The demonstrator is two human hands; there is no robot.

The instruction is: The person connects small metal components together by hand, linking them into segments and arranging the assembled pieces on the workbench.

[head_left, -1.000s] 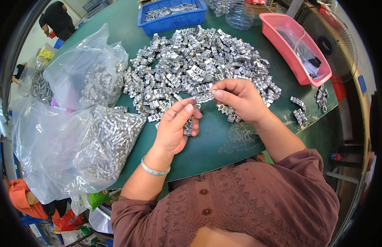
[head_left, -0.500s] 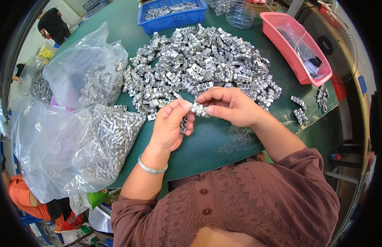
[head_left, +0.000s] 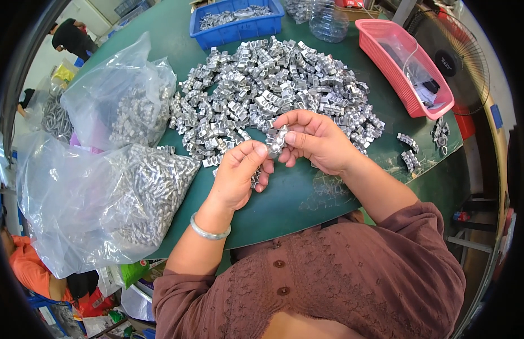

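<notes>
Between my two hands a small silvery metal part [head_left: 277, 141] with a lumpy, ridged face is held at a tilt. My left hand [head_left: 238, 174] is closed, its thumb and finger at the part's lower left end. More ridged metal shows under its curled fingers. My right hand [head_left: 321, 142] is closed too and pinches the part's right side between thumb and forefinger. Just beyond the hands lies a wide heap of similar metal parts [head_left: 273, 85] on the green table [head_left: 267, 212].
Two clear plastic bags [head_left: 75, 198] of metal pieces stand at the left. A blue bin [head_left: 235, 33] and a clear jar [head_left: 328, 25] stand at the back. A pink basket [head_left: 406, 73] sits right, beside a fan [head_left: 451, 62]. A few loose parts [head_left: 409, 152] lie near the right edge.
The metal part has turned from lying level to a steeper tilt between my fingers. My right hand has shifted slightly upward, and its lower fingers have come into view beneath the part.
</notes>
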